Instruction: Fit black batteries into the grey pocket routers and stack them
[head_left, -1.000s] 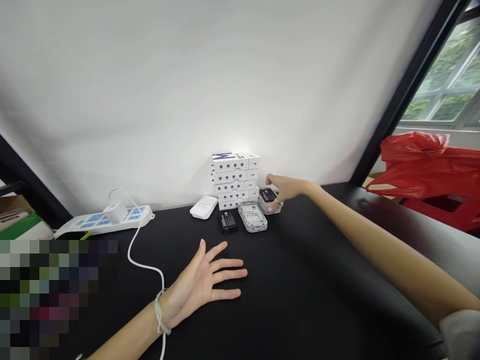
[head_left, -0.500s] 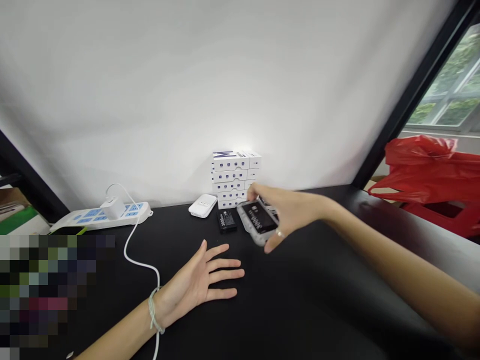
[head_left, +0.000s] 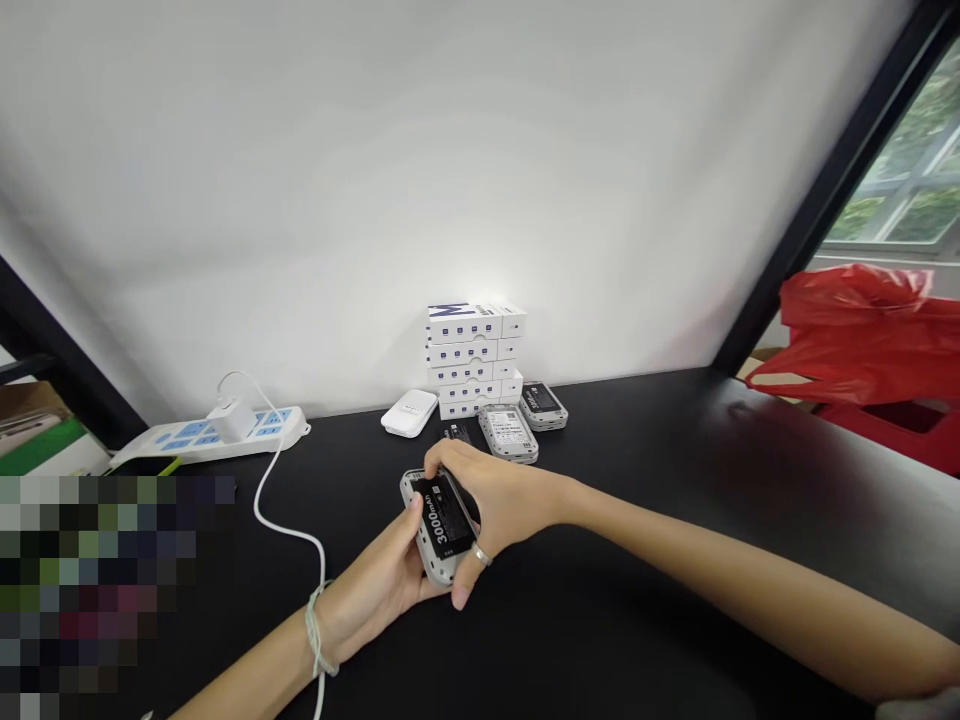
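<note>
Between my hands, low over the black table, is a white open-backed handheld device (head_left: 442,570) with a black 3000mAh battery (head_left: 444,515) lying in it. My left hand (head_left: 386,570) is closed on it from the left, thumb on its edge and fingers beneath. From the right, my right hand (head_left: 510,500) spans the same device, fingertips at its far end and thumb at its near corner. Just beyond, partly hidden by my right hand, lies a loose black battery (head_left: 455,432). An open device with a white label (head_left: 510,432) and another with a battery (head_left: 545,402) rest behind.
Several white boxes (head_left: 469,352) are stacked against the wall, beside a closed white device (head_left: 409,413). At left lies a power strip (head_left: 176,448) holding a charger (head_left: 234,418), whose white cable (head_left: 277,520) runs under my left wrist. A red plastic bag (head_left: 862,330) is at far right.
My right hand has brought the device leftward and nearer, to my left hand. My left hand was open with fingers spread and now grips it. The devices near the boxes have become visible.
</note>
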